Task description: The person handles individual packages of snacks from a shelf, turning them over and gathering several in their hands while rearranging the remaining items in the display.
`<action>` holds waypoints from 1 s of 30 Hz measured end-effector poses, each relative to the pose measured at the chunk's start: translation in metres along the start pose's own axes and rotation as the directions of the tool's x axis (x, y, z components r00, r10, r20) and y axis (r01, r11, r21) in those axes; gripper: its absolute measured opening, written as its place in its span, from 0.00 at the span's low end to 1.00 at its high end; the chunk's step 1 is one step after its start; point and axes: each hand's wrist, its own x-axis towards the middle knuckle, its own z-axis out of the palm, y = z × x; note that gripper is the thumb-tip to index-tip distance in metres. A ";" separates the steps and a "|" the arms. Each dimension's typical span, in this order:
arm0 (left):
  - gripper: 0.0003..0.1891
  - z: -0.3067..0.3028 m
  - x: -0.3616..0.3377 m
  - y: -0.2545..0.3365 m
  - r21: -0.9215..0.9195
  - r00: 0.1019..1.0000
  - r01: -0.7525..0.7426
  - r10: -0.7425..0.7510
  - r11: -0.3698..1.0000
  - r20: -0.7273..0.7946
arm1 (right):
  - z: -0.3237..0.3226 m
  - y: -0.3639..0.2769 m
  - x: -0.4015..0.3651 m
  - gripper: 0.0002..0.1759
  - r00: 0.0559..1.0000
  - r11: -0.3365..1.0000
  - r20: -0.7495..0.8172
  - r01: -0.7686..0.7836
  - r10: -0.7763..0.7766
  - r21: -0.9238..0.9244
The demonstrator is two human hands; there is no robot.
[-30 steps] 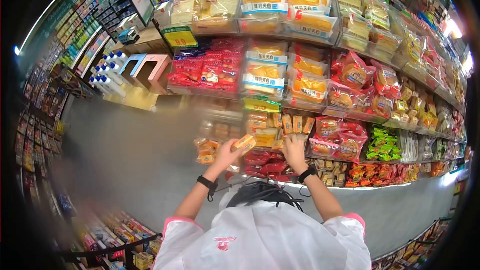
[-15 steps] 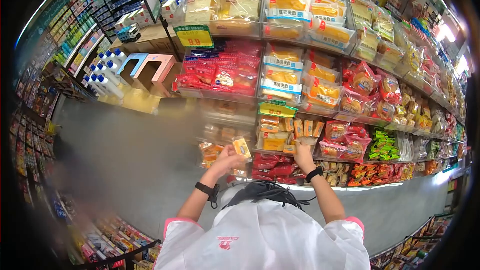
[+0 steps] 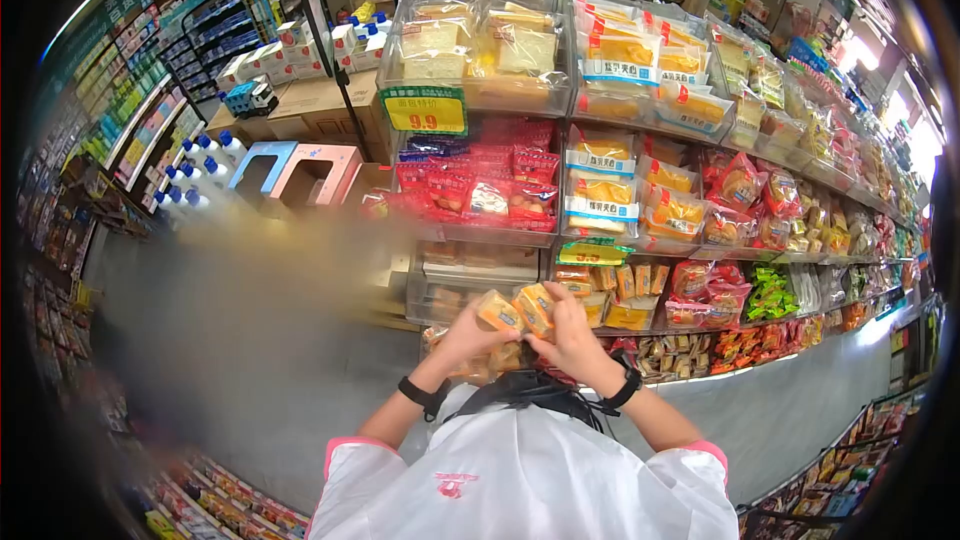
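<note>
The left hand [image 3: 462, 338] grips a small orange packet [image 3: 498, 312] and the right hand [image 3: 575, 342] pinches a second orange packet [image 3: 536, 307] touching it, with the shelf bin [image 3: 625, 285] of similar packets at two o'clock and the yellow price tag [image 3: 424, 110] at eleven o'clock.

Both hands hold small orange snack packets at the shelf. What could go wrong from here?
The left hand and right hand pinch several orange snack packets close together, so one might slip and fall. The shelf row of similar packets behind looks crowded; reaching in could knock some over.
</note>
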 end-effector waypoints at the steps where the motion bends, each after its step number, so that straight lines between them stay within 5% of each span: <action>1: 0.37 -0.002 -0.002 0.006 -0.011 1.000 0.017 -0.017 1.000 -0.007 | 0.007 -0.008 0.004 0.26 1.000 1.000 -0.014 -0.024 0.024 0.007; 4: 0.36 -0.012 -0.006 0.018 -0.042 0.999 0.037 -0.039 0.998 -0.035 | 0.008 -0.029 0.015 0.20 0.998 0.994 -0.016 -0.055 0.057 0.091; 7: 0.35 -0.026 -0.007 0.011 -0.061 0.999 0.027 -0.028 0.998 -0.019 | 0.018 -0.024 0.016 0.15 0.936 0.765 0.153 -0.348 0.317 0.543; 13: 0.31 -0.043 -0.016 0.012 -0.080 1.000 -0.003 0.003 0.997 -0.003 | 0.028 -0.036 0.030 0.15 0.932 0.789 0.132 -0.356 0.337 0.501; 20: 0.27 -0.064 -0.026 0.007 0.122 1.000 -0.007 0.007 0.993 -0.005 | 0.032 -0.042 0.045 0.21 0.921 0.852 0.233 -0.380 0.313 0.361; 25: 0.28 -0.070 -0.034 0.008 0.241 1.000 -0.028 0.030 0.970 -0.003 | 0.056 -0.022 0.037 0.20 0.912 0.770 0.249 -0.409 0.326 0.489; 30: 0.31 -0.073 -0.044 0.017 0.173 0.994 0.082 -0.093 0.982 0.058 | 0.070 -0.012 0.031 0.23 0.916 0.737 0.234 -0.402 0.327 0.544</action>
